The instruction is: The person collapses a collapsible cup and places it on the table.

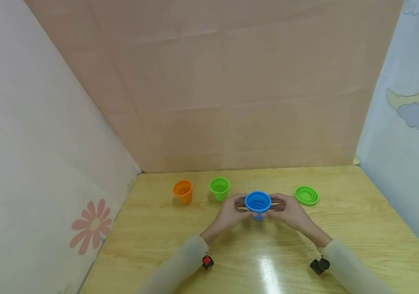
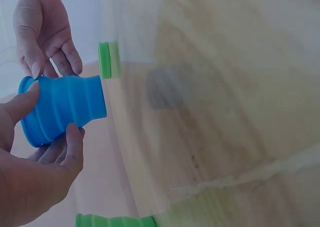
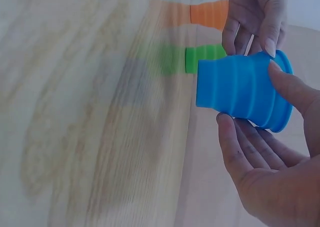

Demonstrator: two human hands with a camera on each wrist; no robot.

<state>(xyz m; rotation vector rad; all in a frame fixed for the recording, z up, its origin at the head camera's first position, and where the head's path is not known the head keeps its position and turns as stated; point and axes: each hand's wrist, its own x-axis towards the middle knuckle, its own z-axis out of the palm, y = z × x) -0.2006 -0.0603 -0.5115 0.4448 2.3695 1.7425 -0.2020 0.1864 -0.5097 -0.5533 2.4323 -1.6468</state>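
Note:
Between both hands a blue collapsible cup [image 1: 258, 201] is held upright and fully extended, its ridged wall showing in both wrist views. My left hand [image 1: 232, 211] grips it from the left, thumb near the rim and fingers curled along the side. From the right, my right hand [image 1: 288, 210] holds it the same way, thumb at the rim. In the right wrist view the base of the blue cup [image 3: 240, 89] hangs above the tabletop. A green collapsible cup [image 1: 219, 189] stands extended just behind my left hand. Behind my right hand lies a flattened green collapsible cup [image 1: 306, 195].
An orange extended cup [image 1: 183, 192] stands at the left on the wooden table [image 1: 150, 245]. A brown paper-covered panel [image 1: 246, 90] rises along the table's back edge. White walls flank it, the left one with a flower decoration [image 1: 92, 225].

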